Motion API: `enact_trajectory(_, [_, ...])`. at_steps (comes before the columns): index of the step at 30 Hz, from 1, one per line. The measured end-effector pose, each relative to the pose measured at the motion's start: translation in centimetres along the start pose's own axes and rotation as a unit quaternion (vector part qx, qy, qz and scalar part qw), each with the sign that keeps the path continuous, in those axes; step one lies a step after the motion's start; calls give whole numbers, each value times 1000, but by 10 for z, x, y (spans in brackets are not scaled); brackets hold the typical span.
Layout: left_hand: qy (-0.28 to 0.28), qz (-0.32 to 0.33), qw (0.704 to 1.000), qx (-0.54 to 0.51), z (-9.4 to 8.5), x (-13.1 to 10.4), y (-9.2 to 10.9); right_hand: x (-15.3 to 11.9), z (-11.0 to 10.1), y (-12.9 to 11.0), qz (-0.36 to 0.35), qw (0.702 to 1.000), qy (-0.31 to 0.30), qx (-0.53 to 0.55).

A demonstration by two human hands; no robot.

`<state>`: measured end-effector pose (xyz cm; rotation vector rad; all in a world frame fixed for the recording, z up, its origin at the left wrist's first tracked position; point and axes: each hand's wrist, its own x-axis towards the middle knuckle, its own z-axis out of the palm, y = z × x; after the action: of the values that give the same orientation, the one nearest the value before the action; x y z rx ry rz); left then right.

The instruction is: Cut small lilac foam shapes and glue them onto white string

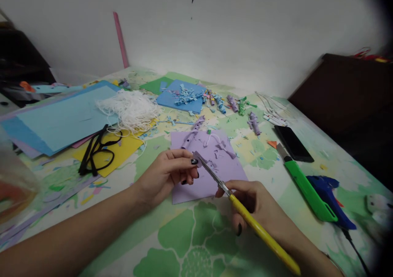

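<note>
My left hand pinches a small purple piece of foam sheet between thumb and fingers. In my right hand is a pair of scissors with a long yellow handle and silver blades, seen edge-on. The blade tips meet the small purple piece at my left fingertips. Below both hands lies a square purple foam sheet, with purple scraps and a bit of white string on it. A rolled purple foam piece lies at its far left edge.
Left are stacked blue sheets, white string, black glasses and a yellow sheet. Several coloured rolls lie at the back. Right are a phone, a green box cutter with its blade out and a blue glue gun.
</note>
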<state>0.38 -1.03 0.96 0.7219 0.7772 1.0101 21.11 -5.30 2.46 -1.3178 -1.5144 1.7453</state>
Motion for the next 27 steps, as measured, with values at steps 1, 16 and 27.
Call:
enact_trajectory(1, [2, 3, 1000, 3, 0, -1, 0, 0, 0, 0, -4, 1000, 3, -6])
enact_trajectory(16, [-4, 35, 999, 3, 3, -2, -4, 3, 4, 15, -57, 987, 89, -122])
enact_trajectory(27, [-4, 36, 999, -16, 4, -2, -5, 3, 12, 16, -67, 970, 137, -191])
